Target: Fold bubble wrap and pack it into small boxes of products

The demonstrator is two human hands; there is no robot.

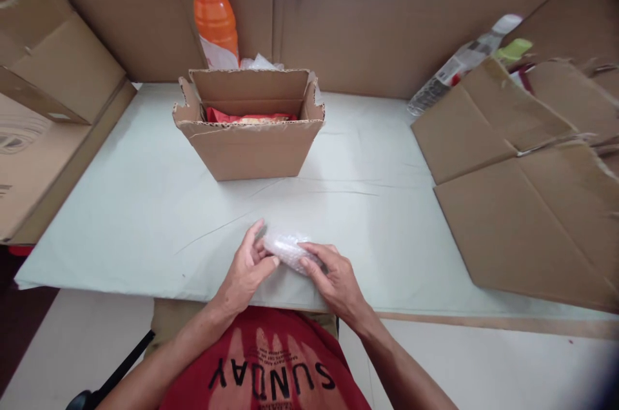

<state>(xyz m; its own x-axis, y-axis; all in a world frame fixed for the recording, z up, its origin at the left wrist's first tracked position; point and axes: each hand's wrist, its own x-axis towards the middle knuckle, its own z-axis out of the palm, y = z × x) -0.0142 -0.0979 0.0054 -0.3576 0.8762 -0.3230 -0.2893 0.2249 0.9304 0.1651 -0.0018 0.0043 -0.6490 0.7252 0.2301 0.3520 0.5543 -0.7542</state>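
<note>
A small bundle wrapped in bubble wrap lies near the front edge of the pale green table sheet. My left hand grips its left end with thumb and fingers. My right hand pinches its right end from the other side. Farther back stands an open cardboard box with its flaps up; a red packet shows inside.
An orange drink bottle stands behind the box against the cardboard wall. Flattened cardboard sheets cover the right side, with a clear plastic bottle lying behind them. A large carton sits at the left.
</note>
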